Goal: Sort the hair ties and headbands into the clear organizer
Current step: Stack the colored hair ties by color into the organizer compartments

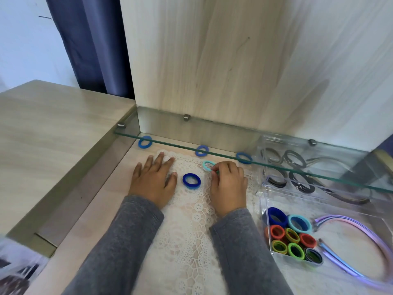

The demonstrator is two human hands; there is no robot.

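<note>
My left hand (154, 179) lies flat with straight fingers on the white lace mat (187, 231). My right hand (228, 184) pinches a teal hair tie (207, 165) at the mat's far edge. A dark blue hair tie (191, 181) lies on the mat between the two hands. Three blue hair ties (145, 142) (201, 150) (244, 157) lie further back under the glass shelf. The clear organizer (263, 201) stands at the right. Its near compartment holds several coloured hair ties (291, 237) and purple and pink headbands (365, 237). Its far compartments hold dark hair ties (295, 158).
A glass shelf (234, 155) on metal pegs spans the desk just above the far hair ties and over the organizer's back part. A wooden back panel (234, 60) rises behind it. A raised wooden desk side (53, 135) borders the left.
</note>
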